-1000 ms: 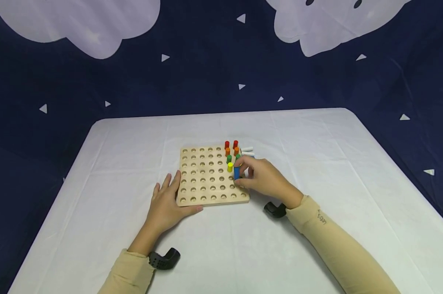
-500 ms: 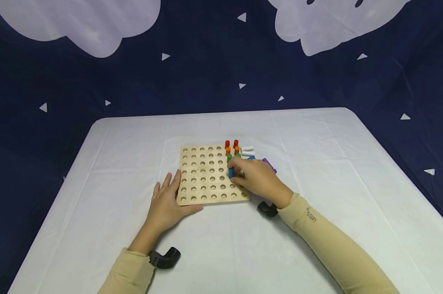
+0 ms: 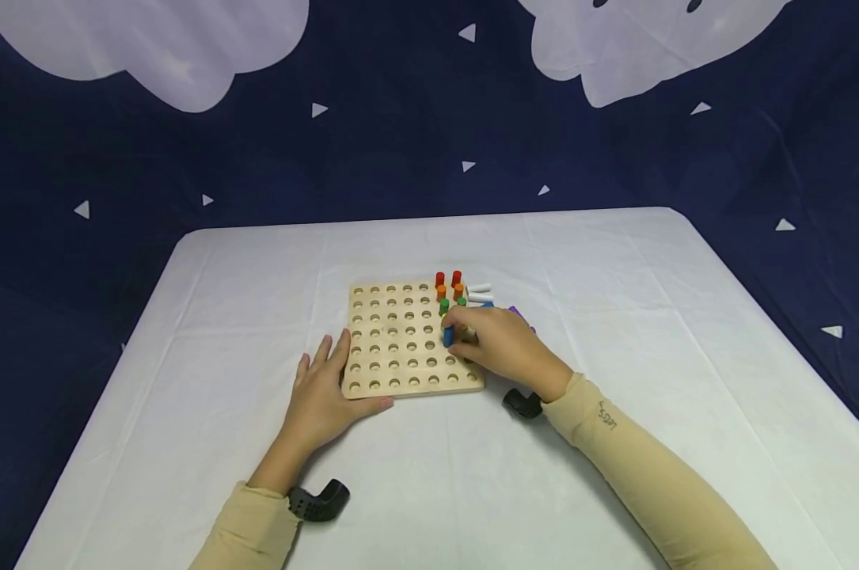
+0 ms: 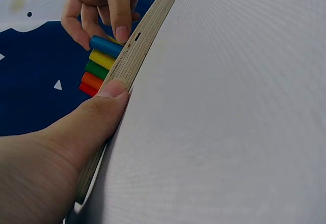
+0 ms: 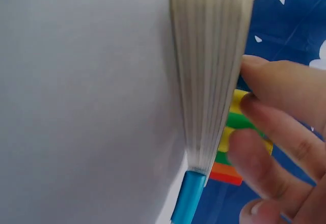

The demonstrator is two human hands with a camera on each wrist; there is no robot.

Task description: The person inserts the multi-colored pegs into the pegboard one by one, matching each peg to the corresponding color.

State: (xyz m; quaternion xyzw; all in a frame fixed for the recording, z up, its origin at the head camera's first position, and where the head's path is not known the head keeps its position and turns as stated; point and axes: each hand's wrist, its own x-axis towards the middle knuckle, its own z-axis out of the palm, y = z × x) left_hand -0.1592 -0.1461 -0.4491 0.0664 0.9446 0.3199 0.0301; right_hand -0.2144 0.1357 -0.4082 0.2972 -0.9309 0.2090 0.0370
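Observation:
A light wooden pegboard [image 3: 393, 340] with rows of round holes lies on the table. My left hand [image 3: 322, 404] rests against its left side and near edge, fingers spread, thumb [image 4: 109, 96] on the edge. My right hand [image 3: 503, 344] has thumb and index finger about a blue peg [image 4: 106, 46], which stands in the board toward its right side. The index finger is at the peg's top and the thumb low beside it. Behind it stand pairs of green pegs [image 3: 444, 305], orange pegs [image 3: 441, 293] and red pegs [image 3: 457, 278]; yellow pegs [image 4: 103, 59] are partly hidden by the right hand.
White pegs [image 3: 480, 293] lie on the tablecloth beyond the board's right edge. A loose blue peg [image 5: 188, 197] and a purple peg [image 3: 520, 316] lie nearby, partly hidden. A dark blue cloth [image 3: 400, 158] with white clouds hangs behind the white table [image 3: 614, 293].
My right hand has moved slightly left with the blue peg, to in front of the left yellow peg, and the peg now sits lower in the board. The left hand has stayed put.

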